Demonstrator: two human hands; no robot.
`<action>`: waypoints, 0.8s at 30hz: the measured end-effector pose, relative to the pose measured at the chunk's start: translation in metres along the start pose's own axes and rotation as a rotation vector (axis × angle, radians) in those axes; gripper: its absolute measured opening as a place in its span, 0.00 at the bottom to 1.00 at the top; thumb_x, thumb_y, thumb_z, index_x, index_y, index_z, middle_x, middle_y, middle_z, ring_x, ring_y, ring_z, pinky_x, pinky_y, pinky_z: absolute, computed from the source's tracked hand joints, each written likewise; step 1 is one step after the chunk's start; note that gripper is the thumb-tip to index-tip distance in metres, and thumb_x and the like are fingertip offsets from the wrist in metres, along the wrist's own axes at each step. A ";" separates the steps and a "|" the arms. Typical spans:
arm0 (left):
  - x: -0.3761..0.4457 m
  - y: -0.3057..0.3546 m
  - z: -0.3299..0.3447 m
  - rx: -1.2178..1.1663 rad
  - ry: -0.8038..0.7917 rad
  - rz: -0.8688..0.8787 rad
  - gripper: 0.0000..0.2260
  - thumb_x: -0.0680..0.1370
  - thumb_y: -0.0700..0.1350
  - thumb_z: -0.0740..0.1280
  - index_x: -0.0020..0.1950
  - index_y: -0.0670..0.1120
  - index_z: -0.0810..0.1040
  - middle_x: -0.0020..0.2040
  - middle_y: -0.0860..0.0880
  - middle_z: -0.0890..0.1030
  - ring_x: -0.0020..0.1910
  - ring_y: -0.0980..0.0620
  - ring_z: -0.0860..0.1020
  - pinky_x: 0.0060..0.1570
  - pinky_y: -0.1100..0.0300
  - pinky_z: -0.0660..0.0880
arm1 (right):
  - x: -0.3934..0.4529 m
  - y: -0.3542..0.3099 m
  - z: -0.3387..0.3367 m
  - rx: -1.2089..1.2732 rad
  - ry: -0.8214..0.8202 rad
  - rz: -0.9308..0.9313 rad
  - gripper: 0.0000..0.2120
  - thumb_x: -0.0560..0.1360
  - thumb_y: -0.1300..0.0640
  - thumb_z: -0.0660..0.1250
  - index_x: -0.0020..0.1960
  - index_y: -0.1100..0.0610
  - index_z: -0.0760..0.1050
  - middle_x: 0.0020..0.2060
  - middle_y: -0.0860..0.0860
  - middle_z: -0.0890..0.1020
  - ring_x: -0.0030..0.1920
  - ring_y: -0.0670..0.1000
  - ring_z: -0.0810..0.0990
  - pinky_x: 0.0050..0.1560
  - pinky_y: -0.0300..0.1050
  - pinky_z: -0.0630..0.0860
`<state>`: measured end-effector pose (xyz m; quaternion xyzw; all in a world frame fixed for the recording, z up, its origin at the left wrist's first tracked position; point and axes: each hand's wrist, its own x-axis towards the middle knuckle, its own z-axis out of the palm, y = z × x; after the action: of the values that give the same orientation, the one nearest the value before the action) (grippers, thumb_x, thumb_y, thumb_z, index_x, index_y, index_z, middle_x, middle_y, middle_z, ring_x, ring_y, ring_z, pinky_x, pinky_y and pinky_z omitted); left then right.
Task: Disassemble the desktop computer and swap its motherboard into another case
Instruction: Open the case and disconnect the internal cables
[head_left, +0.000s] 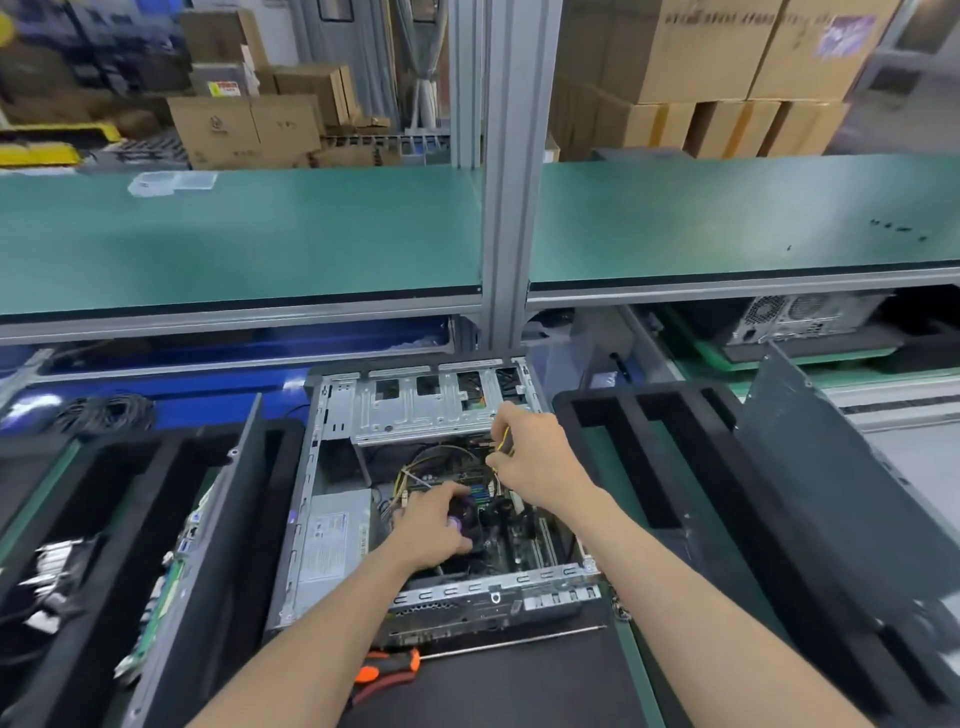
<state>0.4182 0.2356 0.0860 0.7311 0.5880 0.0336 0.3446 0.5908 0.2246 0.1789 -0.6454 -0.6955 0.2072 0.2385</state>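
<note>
Lying open on the desk (519, 691), case (332, 415) with long axis running away from viewer, motherboard (519, 545) flat inside; left hand (434, 525) fingers curled over the fan at board centre; right hand (530, 457), farther in, fingers pinched on yellow cable (500, 448) just below drive cage (415, 410)

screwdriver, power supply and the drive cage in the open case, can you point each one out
screwdriver (389, 670), head view, on its orange and black handle
power supply (332, 540), head view, on its labelled top face
drive cage (415, 410), head view, on its bare metal plate
</note>
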 end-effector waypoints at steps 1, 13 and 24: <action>0.001 0.000 0.001 0.055 -0.041 -0.010 0.33 0.69 0.51 0.75 0.73 0.59 0.67 0.67 0.52 0.74 0.68 0.45 0.68 0.64 0.49 0.65 | 0.002 0.001 0.001 -0.029 -0.021 -0.021 0.12 0.73 0.62 0.71 0.44 0.52 0.68 0.33 0.47 0.76 0.36 0.45 0.72 0.34 0.45 0.67; 0.010 0.000 0.010 0.241 -0.109 0.072 0.16 0.73 0.56 0.68 0.61 0.68 0.76 0.65 0.54 0.63 0.65 0.45 0.62 0.66 0.36 0.59 | 0.009 0.017 0.015 -0.050 -0.010 -0.001 0.10 0.73 0.63 0.68 0.47 0.54 0.68 0.34 0.49 0.76 0.37 0.48 0.72 0.33 0.44 0.65; 0.009 -0.004 0.014 0.233 -0.166 0.086 0.13 0.78 0.55 0.64 0.59 0.72 0.74 0.67 0.56 0.61 0.66 0.44 0.59 0.68 0.35 0.54 | 0.013 0.022 0.031 -0.035 -0.050 0.006 0.12 0.73 0.63 0.69 0.45 0.52 0.66 0.34 0.50 0.76 0.37 0.50 0.74 0.32 0.46 0.66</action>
<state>0.4244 0.2374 0.0700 0.7910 0.5253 -0.0806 0.3030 0.5892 0.2396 0.1417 -0.6460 -0.7029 0.2118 0.2091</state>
